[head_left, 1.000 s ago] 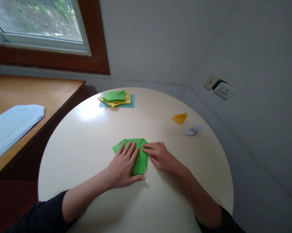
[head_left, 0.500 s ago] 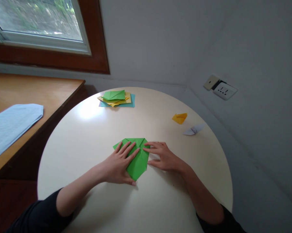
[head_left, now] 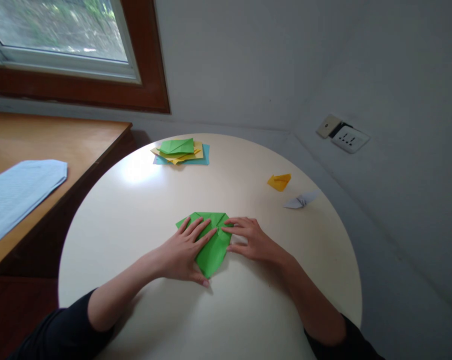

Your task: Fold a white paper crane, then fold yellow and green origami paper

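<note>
A sheet of green paper (head_left: 215, 251) with folds along its far edge lies on the round table in front of me. My left hand (head_left: 186, 250) rests flat across its left part, fingers spread and thumb near the paper's near corner. On the other side, my right hand (head_left: 246, 240) holds the paper's right edge between thumb and fingers, the fingertips over the top of it. That edge bows in a curve by the thumb. The paper's left portion is partly hidden under my left hand.
Several folded papers, green and yellow over blue, form a stack (head_left: 178, 152) at the table's far side. A small orange folded paper (head_left: 279, 182) and a white folded paper (head_left: 301, 201) lie to the right. A wooden desk (head_left: 94, 132) with light blue cloth (head_left: 26, 192) stands left.
The green paper's lower right edge now curves where a corner showed before, and my right thumb has shifted slightly inward. My left hand stays almost still. The view has moved a little.
</note>
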`<state>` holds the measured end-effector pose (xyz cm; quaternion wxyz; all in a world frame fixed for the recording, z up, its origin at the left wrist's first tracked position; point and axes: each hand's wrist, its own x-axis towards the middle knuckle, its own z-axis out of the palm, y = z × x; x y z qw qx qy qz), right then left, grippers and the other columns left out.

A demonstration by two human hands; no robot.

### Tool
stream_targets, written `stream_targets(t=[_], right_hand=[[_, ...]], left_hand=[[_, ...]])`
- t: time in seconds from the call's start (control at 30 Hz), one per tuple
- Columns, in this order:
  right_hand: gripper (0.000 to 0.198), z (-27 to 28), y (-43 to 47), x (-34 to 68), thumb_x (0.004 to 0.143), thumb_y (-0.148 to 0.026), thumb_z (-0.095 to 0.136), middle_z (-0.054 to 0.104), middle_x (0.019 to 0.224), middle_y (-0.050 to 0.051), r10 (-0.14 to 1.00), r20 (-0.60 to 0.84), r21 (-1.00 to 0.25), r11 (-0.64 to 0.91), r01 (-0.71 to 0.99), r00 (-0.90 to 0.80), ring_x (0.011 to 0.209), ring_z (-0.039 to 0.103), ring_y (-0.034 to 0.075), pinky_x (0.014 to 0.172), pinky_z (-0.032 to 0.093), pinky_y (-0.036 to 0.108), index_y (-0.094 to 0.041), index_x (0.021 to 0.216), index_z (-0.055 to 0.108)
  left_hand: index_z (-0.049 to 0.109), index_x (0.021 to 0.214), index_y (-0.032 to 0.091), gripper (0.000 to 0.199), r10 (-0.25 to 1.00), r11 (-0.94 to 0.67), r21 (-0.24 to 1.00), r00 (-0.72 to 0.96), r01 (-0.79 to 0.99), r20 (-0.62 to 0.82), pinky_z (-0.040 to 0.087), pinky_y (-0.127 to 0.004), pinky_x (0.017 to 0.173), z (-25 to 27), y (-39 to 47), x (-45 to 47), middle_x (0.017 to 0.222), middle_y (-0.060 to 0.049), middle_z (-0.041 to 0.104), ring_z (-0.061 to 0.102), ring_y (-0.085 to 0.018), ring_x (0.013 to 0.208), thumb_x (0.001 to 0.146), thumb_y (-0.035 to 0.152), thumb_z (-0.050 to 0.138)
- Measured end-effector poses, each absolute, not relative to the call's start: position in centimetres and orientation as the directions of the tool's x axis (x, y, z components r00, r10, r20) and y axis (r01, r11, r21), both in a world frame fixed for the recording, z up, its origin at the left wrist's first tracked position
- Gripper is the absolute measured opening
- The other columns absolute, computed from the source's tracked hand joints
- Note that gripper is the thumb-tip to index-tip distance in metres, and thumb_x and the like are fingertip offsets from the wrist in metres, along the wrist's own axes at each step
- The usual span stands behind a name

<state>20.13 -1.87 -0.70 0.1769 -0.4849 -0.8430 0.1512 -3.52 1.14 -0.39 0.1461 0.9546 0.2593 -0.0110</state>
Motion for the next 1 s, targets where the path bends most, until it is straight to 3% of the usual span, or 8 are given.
stream_targets(t=[0.3,0.5,0.77,1.0], right_hand=[[0.032,-1.04,-1.84,20.06,0.081,-0.036,0.061,0.061,0.116,0.009,0.871,0.191,-0.437,0.488,0.755,-0.453,0.11,0.053,0.021,0.093,0.036,0.041,-0.025,0.11,0.063],[0.026,-1.42,-1.7,19.89,0.084,-0.034,0.057,0.063,0.11,0.008,0.867,0.241,-0.439,0.499,0.748,-0.437,0.105,0.055,0.02,0.091,0.037,0.04,-0.024,0.107,0.065],[0.023,-1.39,-1.68,19.82,0.085,-0.033,0.055,0.065,0.105,0.007,0.844,0.292,-0.438,0.537,0.721,-0.451,0.099,0.056,0.018,0.087,0.039,0.036,-0.023,0.103,0.066],[0.038,-1.65,-1.5,20.23,0.072,-0.03,0.071,0.063,0.109,0.008,0.84,0.284,-0.492,0.541,0.682,-0.462,0.103,0.055,0.021,0.09,0.037,0.038,-0.022,0.108,0.062]], left_hand=[[0.018,0.143,0.015,0.112,0.485,-0.834,0.258,0.871,0.487,-0.078,0.011,-0.056,0.106,-0.5,1.17,-3.73,0.148,-0.021,0.019,0.013,-0.039,0.135,0.058,0.081,0.048],[0.022,0.142,0.018,0.085,0.521,-0.819,0.25,0.852,0.517,-0.056,0.016,-0.054,0.107,-0.13,0.85,-3.52,0.146,-0.018,0.027,0.017,-0.035,0.136,0.075,0.067,0.045],[0.033,0.138,0.018,0.06,0.563,-0.806,0.238,0.826,0.541,0.03,0.02,-0.054,0.107,-0.91,0.96,-2.98,0.141,-0.016,0.036,0.028,-0.033,0.132,0.086,0.046,0.044],[0.039,0.136,0.021,0.046,0.609,-0.742,0.329,0.792,0.584,-0.031,0.02,-0.054,0.108,-0.12,1.06,-2.87,0.141,-0.012,0.037,0.029,-0.029,0.132,0.094,0.036,0.026]])
